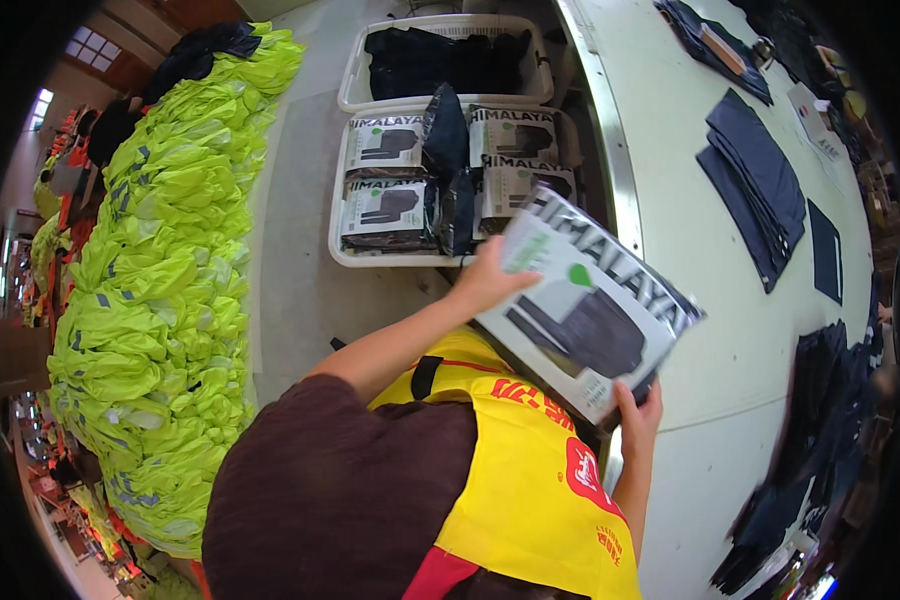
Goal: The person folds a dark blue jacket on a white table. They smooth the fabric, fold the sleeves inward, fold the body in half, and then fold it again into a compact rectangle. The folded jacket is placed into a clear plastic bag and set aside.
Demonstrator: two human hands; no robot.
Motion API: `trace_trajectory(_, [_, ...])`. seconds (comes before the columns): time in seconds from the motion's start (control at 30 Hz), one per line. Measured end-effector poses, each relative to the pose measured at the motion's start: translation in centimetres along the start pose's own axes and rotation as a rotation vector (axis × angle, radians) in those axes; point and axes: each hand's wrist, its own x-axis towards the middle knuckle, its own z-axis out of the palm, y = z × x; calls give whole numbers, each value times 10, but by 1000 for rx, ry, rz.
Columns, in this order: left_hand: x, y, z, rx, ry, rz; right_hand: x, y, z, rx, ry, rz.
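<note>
A flat plastic-wrapped garment pack (576, 345) with a white printed card and a picture of dark clothing is held tilted in front of my body, over the table's edge. My left hand (494, 280) grips its left edge, thumb on the front face. At its lower right corner, my right hand (638, 412) has hold too, with the thumb in front and the other fingers partly hidden. Beyond the pack stands a white plastic basket (342, 225) holding several similar packs (386, 210), with dark-wrapped ones (446, 135) upright between the stacks.
Behind it, another white basket (346, 85) contains dark cloth. A long pale table (690, 340) on the right bears folded dark garments (755, 185) and a dark clothing pile (805, 440). At left rises a big heap of neon-yellow garments (165, 290).
</note>
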Motion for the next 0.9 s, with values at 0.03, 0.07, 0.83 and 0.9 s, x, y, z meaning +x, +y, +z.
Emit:
trace_trajectory(0.03, [7, -9, -32, -27, 41, 65, 19, -4, 25, 13, -78, 1])
trace_trajectory(0.07, [10, -6, -65, -89, 81, 45, 37, -7, 49, 22, -151, 3])
trace_trajectory(0.83, [101, -106, -61, 766, -940, -128, 58, 147, 103, -1036, -328, 317])
trace_trajectory(0.9, [81, -85, -19, 838, -1183, 127, 16, 162, 84, -913, -153, 565])
